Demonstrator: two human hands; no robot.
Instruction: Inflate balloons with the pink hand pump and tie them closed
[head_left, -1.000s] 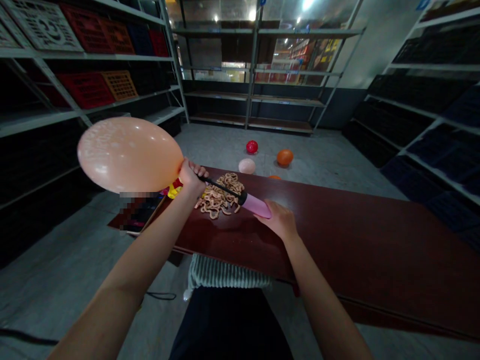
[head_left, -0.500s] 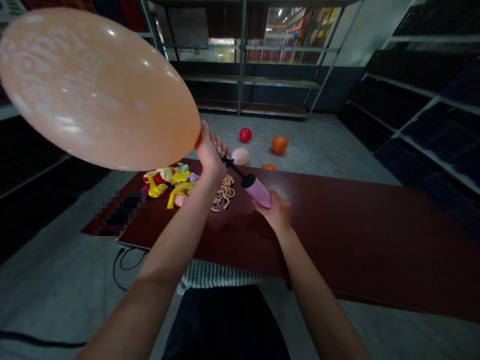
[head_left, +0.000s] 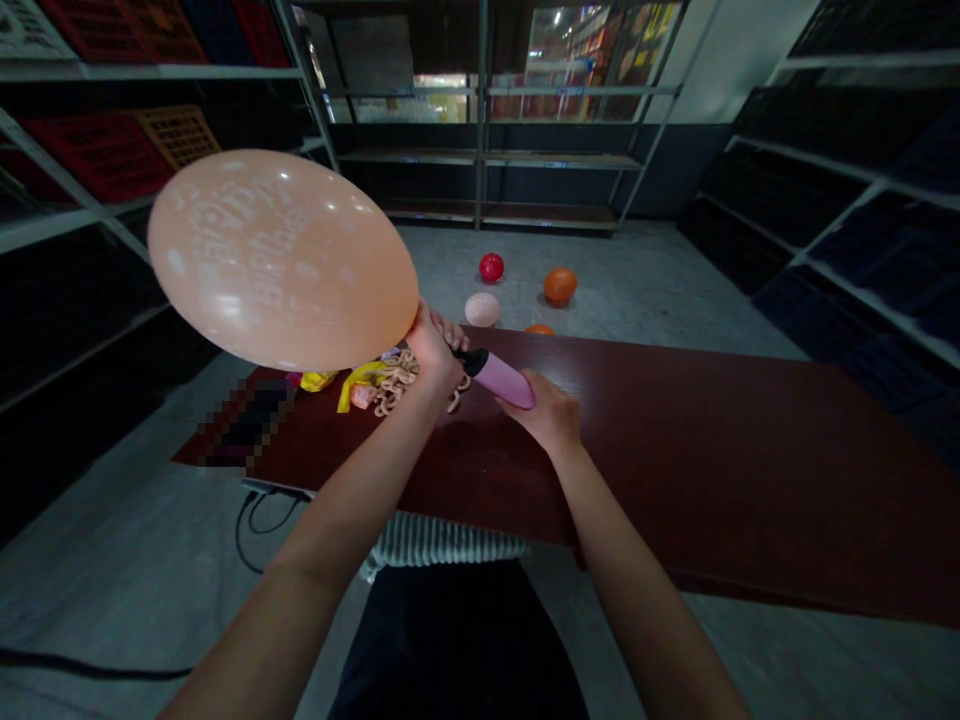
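Note:
A peach balloon (head_left: 285,265) with white lettering and dots is blown up and points to the upper left. My left hand (head_left: 436,345) is closed round its neck, at the front end of a hand pump; the nozzle inside is hidden by the fingers. The balloon pump (head_left: 504,382) has a pink barrel with a black collar. My right hand (head_left: 547,412) grips the rear of that barrel, over the table. Just under my left wrist lie tan ring-like or curled pieces (head_left: 397,385), beside uninflated yellow balloons (head_left: 361,384).
The dark red table (head_left: 712,460) stretches to the right. On the floor beyond lie a red balloon (head_left: 491,267), an orange balloon (head_left: 560,287) and a pale pink balloon (head_left: 482,310). Metal shelves (head_left: 480,160) stand behind; cables (head_left: 251,530) hang at the table's left.
The pump barrel has slid up towards my left hand, covering the black rod seen before. My left hand and the balloon have dropped lower, and the balloon looks smaller in view.

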